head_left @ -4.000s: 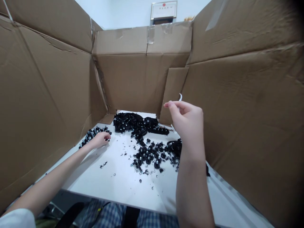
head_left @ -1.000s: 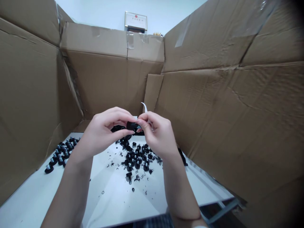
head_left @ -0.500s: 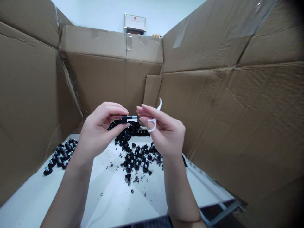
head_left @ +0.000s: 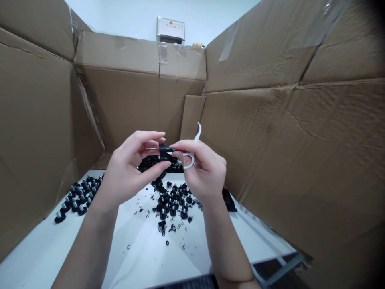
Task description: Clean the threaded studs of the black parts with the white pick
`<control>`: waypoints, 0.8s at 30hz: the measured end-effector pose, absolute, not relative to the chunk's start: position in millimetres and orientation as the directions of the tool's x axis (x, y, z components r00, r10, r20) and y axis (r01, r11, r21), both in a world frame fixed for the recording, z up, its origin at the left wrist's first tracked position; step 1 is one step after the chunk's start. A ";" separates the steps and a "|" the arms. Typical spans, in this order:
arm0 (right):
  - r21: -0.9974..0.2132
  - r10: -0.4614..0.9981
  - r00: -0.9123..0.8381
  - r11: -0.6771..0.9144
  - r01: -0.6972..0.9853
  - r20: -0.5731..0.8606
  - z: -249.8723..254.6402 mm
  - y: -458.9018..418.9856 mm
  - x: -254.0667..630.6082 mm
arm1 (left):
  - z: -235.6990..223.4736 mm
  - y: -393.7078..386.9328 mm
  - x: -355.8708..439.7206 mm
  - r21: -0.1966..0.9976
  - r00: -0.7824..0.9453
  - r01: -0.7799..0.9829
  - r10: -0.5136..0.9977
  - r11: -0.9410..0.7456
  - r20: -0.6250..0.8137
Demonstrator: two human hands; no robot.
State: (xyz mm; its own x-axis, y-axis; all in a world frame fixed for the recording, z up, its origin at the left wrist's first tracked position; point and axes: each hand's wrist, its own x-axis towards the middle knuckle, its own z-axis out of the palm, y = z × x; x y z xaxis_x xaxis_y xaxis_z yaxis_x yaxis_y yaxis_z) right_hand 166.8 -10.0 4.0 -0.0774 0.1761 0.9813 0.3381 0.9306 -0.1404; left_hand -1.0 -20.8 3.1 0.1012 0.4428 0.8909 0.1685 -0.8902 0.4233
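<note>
My left hand (head_left: 128, 170) has its thumb and fingers curled around a black screw knob (head_left: 163, 151), whose threaded stud points right. My right hand (head_left: 203, 168) pinches at the stud's tip, hiding its end. A white dental floss pick (head_left: 190, 155) also sits in the right hand, its curved point sticking up above the fingers. Beneath the hands, several black knobs (head_left: 173, 204) with metal studs lie in a loose cluster on the white table (head_left: 150, 257). Small black rings and scraps (head_left: 177, 226) are scattered about them.
More knobs (head_left: 80, 196) stand studs up along the table's left side. Black parts (head_left: 148, 161) are heaped at the back. Cardboard walls (head_left: 132, 96) enclose the table at the left, back and right. A black bag-like thing (head_left: 229, 200) lies by the right wall.
My right hand has moved left and closed on the stud's end, which stood bare before. The knob and left hand have shifted slightly right. The floss pick moved along with my right hand.
</note>
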 end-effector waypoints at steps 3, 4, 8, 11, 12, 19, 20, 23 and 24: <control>-0.092 0.109 -0.042 0.952 0.291 0.993 2.8 -7.8 165.8 | 5.9 -27.2 -1.8 0.557 0.081 0.147 0.571 -0.818 0.817; -0.080 0.093 -0.036 0.960 0.268 0.995 2.6 -7.3 165.6 | 6.7 -29.1 -1.7 0.576 0.074 0.142 0.588 -0.805 0.805; -0.089 0.098 -0.027 0.968 0.235 0.995 1.8 -5.6 166.5 | 7.8 -33.6 0.5 0.558 0.046 0.129 0.568 -0.819 0.822; -0.114 0.126 -0.043 0.971 0.211 0.991 0.3 -4.5 168.2 | 6.9 -33.3 3.4 0.536 0.013 0.118 0.541 -0.836 0.841; -0.125 0.133 -0.036 0.974 0.187 0.990 -0.2 -4.3 168.7 | 6.4 -32.7 4.3 0.532 0.006 0.111 0.536 -0.839 0.844; -0.238 0.230 0.069 0.960 0.145 0.971 2.4 -9.8 168.3 | 4.3 -27.0 6.4 0.527 -0.008 0.016 0.527 -0.850 0.850; -0.234 0.228 0.062 0.963 0.132 0.972 3.3 -11.6 167.9 | 4.1 -26.4 6.6 0.531 -0.011 0.009 0.530 -0.848 0.848; -0.234 0.229 0.063 0.967 0.098 0.971 5.6 -17.1 166.7 | 3.5 -25.4 6.8 0.521 -0.042 0.042 0.519 -0.853 0.853; -0.240 0.234 0.073 0.966 0.093 0.969 6.0 -18.8 166.6 | 3.3 -25.3 6.9 0.512 -0.057 0.067 0.509 -0.856 0.859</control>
